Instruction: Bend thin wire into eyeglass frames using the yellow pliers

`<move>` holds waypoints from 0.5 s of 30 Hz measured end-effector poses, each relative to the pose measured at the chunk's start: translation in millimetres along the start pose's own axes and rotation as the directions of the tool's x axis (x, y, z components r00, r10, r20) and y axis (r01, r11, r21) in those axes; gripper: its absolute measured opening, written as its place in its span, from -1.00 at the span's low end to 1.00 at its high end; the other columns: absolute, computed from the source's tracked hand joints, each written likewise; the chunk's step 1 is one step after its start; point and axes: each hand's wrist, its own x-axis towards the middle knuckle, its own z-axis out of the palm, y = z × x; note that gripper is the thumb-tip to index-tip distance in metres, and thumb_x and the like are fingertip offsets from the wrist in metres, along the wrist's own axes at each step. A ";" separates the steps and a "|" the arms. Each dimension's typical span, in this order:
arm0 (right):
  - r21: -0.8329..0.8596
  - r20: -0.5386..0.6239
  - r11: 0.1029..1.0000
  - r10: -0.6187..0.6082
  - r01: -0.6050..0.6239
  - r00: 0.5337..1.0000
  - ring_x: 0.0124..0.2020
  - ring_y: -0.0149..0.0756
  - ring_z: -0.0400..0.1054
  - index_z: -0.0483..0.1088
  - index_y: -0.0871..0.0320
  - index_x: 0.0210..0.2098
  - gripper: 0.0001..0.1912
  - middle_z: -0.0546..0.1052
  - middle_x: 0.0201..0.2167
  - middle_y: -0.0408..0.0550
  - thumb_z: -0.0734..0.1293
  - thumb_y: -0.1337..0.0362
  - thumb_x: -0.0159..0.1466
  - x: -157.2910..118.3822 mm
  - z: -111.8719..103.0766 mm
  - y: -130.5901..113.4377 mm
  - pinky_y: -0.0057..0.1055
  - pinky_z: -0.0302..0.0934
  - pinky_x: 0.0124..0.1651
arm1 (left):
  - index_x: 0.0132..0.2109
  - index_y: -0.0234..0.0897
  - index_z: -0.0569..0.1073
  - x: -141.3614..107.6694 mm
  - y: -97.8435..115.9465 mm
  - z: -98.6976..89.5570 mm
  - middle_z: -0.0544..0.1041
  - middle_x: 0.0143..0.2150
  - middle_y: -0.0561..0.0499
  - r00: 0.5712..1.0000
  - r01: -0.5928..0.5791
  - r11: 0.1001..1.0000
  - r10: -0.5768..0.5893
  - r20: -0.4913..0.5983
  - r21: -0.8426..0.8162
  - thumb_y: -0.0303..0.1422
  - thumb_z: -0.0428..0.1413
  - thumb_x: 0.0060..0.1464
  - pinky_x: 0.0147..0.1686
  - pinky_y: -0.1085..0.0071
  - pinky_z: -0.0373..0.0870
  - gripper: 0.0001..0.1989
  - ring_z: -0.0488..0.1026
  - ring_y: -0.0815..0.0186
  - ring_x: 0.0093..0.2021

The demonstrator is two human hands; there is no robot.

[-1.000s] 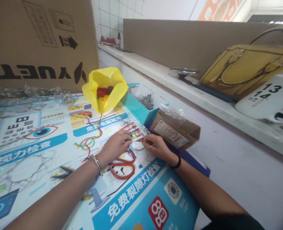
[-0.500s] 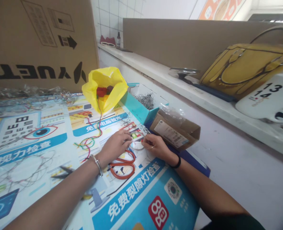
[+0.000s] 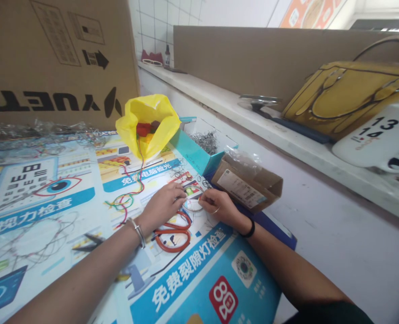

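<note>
Between my hands is a small, thin wire ring, pale along its lower edge. My left hand is closed at its left side, fingertips pressed together on it. On the other side my right hand pinches the ring's edge, with a tiny reddish bit at the fingertips and a thin strand curving below them. Red-handled scissors lie just under my left hand, their blades partly hidden by that arm. Red, green and yellow cords run over the printed sheet left of my left hand.
A yellow bag with coloured bundles stands beyond my hands. Behind my right hand are a teal box of tangled wire and a small cardboard carton. Dark-jawed pliers lie left. A ledge at right holds a mug.
My right hand has shifted very slightly left, its fingers turning a little, and the thin strand below it has moved. My left hand and the objects around are unchanged.
</note>
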 end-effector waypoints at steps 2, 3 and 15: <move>-0.005 -0.001 1.000 -0.006 0.006 1.000 -0.52 -0.46 0.16 0.35 0.16 -0.51 -0.86 0.36 -0.56 -0.19 0.28 0.30 0.17 -0.3 0.7 0.4 -0.51 0.02 -0.45 | -0.25 -0.21 0.52 -0.3 0.1 0.0 0.47 -0.17 -0.01 1.000 -0.001 1.000 0.001 0.002 0.000 -0.47 0.01 0.07 -0.07 0.33 0.32 -0.80 0.39 0.28 -0.12; -0.005 -0.002 1.000 -0.009 0.009 1.000 -0.52 -0.46 0.17 0.36 0.16 -0.50 -0.86 0.37 -0.56 -0.18 0.28 0.30 0.18 -0.5 1.1 0.4 -0.51 0.03 -0.44 | -0.24 -0.21 0.52 -0.5 0.3 0.0 0.47 -0.17 0.00 1.000 -0.001 1.000 0.001 0.002 0.000 -0.47 0.01 0.07 -0.07 0.32 0.33 -0.80 0.39 0.28 -0.13; 0.297 -0.028 0.943 0.165 -0.149 0.986 -0.51 -0.43 0.22 0.41 0.18 -0.48 -0.77 0.40 -0.56 -0.17 0.31 0.14 0.16 -0.5 0.4 -3.9 -0.50 0.09 -0.45 | -0.23 -0.20 0.53 0.4 3.7 -2.1 0.51 -0.12 -0.03 0.999 -0.016 0.999 0.017 -0.031 0.037 -0.36 0.01 0.13 -0.02 0.22 0.29 -0.81 0.37 0.21 -0.05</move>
